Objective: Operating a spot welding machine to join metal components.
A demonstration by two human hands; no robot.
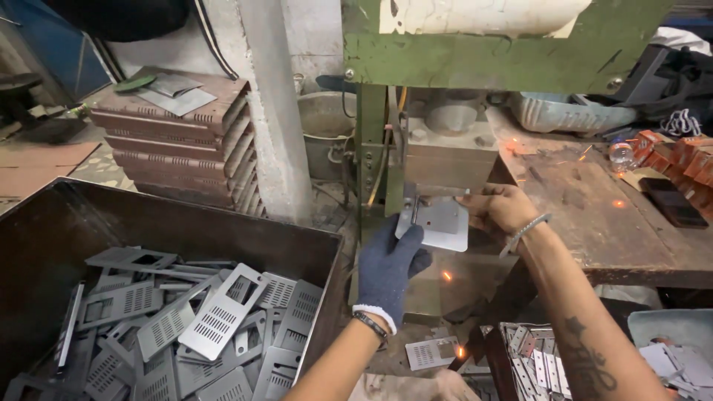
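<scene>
Now my gloved left hand [388, 271] and bare right hand [499, 208] both grip a plate [444, 224] under the press [451, 148]; bin [44, 245] at eight o'clock.

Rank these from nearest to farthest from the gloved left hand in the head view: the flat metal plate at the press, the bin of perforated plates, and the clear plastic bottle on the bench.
1. Flat metal plate: touching the left hand, held at the press.
2. Bin of perforated plates: just left of the hand, lower.
3. Clear plastic bottle: far right, on the bench.
</scene>
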